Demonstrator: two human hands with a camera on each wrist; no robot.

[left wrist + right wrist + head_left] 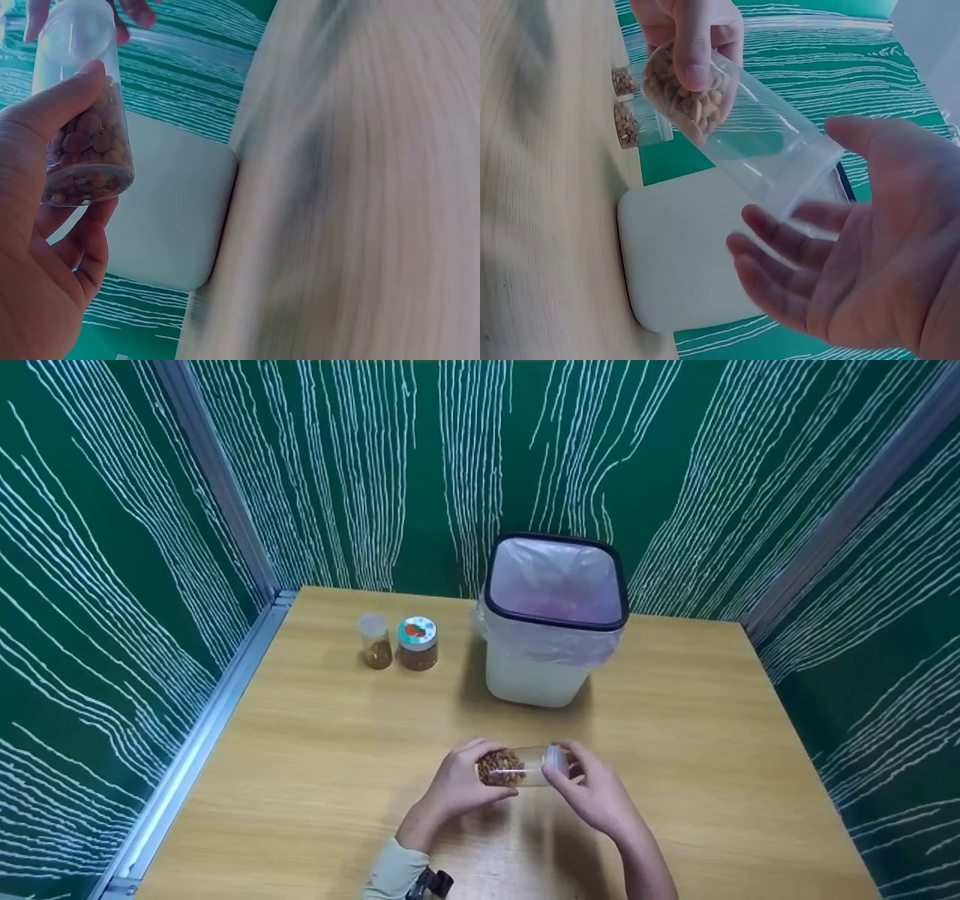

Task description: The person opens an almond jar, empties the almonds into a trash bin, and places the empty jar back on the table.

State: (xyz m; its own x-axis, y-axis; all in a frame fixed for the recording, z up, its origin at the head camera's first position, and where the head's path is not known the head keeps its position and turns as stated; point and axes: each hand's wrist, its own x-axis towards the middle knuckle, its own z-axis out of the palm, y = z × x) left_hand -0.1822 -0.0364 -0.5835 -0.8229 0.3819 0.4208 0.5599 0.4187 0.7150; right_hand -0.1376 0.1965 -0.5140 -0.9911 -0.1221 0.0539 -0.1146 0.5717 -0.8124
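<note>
1. Head view, with 12 o'clock at its top edge: a clear jar [532, 766] is held above the wooden table [300, 780], between the two hands. From it, the bin [536, 679] stands at 12 o'clock; a slim jar [376, 643] and a printed-lid jar [418, 645] stand side by side between 10 and 11.
2. At the jar's 9 o'clock end, the left hand [463, 780] grips the base, thumb on one side and curled fingers on the other.
3. At the 3 o'clock end, the right hand [596, 793] has its thumb and bent fingers on opposite sides of the pale lid [555, 763]. The right wrist view shows those fingers a little apart; how firmly they press, I cannot tell.
4. Likely trouble: if the lid came loose while its end dipped, the brown nut-like pieces [499, 767] could spill onto the table. A weak left grip could let the smooth base turn with the lid or slip; a light right hold could just slide around the rim.
5. The jar's long axis runs nearly from 9 to 3 o'clock, lid pointing to 3. Both wrist views show it tilted, lid end higher above the table than the base, and the pieces gather at the base.
</note>
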